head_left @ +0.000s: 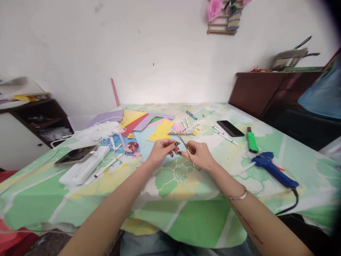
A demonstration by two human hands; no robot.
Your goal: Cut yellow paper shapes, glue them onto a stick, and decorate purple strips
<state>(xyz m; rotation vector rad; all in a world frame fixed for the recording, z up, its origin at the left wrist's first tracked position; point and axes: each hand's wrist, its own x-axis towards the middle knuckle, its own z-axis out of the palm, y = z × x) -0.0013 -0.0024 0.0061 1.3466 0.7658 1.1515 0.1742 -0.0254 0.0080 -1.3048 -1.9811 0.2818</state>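
The right hand point(198, 153) is gripping a pair of scissors point(189, 148) with gold-coloured handles; the scissors are above the near middle of the worktop point(210, 185), and their blades point away from the person and a little to the left; the left hand point(163, 151) is half closed, with its fingers bent toward the right hand, and the fingertips of both hands are near each other; I cannot tell if the left hand pinches some small thing.

Behind the left hand lies a yellow sheet point(161, 130), partly over a light blue sheet point(143, 141); a small patterned piece point(183, 132) lies just beyond the scissors, near the right edge of the yellow sheet; to the right of it are two white markers point(226, 137) and a black phone point(230, 128); further to the right there is a green tool point(252, 140), and nearer to the person a blue glue gun point(275, 170) with a black cable.

On the left side lies a tangle of white string point(97, 131); nearer than it are a dark device point(76, 155) and a long white case point(82, 167), which are just beside each other.
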